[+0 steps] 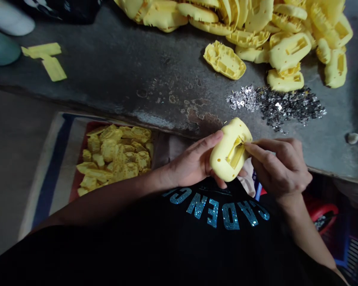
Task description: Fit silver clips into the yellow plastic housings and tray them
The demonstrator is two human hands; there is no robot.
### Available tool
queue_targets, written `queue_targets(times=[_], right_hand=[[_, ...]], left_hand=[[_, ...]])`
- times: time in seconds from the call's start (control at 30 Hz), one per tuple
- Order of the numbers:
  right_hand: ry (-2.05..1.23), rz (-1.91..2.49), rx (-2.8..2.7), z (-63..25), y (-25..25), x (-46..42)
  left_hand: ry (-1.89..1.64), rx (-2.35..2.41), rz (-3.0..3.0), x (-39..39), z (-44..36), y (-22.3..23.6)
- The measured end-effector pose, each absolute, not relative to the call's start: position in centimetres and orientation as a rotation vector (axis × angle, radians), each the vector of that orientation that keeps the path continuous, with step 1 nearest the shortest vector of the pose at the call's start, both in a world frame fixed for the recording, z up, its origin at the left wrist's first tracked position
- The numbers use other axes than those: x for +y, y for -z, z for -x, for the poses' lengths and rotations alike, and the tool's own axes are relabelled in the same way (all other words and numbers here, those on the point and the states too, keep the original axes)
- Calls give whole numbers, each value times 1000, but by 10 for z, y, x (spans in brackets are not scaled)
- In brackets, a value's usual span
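The left hand (193, 162) cradles a rounded yellow plastic shell (221, 153). The right hand (282, 167) pinches beside its slot (234, 159), on what is unclear. A red container (74, 194) holds yellow plastic parts (116, 155).

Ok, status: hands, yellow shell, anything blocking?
Left hand holding yellow shell. Right hand at its opening, fingertip contents unclear. No visible obstruction; metal pieces beyond, on bench.

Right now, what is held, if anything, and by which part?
The left hand holds a yellow shell by its left side and underneath; whether the right hand pinches anything is unclear.
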State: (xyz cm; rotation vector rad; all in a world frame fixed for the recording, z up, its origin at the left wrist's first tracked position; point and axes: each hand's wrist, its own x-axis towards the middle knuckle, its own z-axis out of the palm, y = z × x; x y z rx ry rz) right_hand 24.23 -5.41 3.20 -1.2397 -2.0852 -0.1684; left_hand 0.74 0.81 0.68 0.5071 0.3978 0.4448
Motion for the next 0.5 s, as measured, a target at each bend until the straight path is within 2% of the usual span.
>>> queue_targets(times=[0.13,0.27,0.37,0.5], right_hand=[[82,1196,-2042,-243,-34,-51],[-343,1329,-1834,-252,-44,-36],[-607,1318,-1909,-258,-50,-24],[-547,1300,-2004,-254,-50,-20]], left_hand=[[-482,415,-552,6,-8,-8],[-531,475,-613,5,-11,-13],[-575,550,-647,2,-12,-18],[-595,559,-678,-4,-7,-23]])
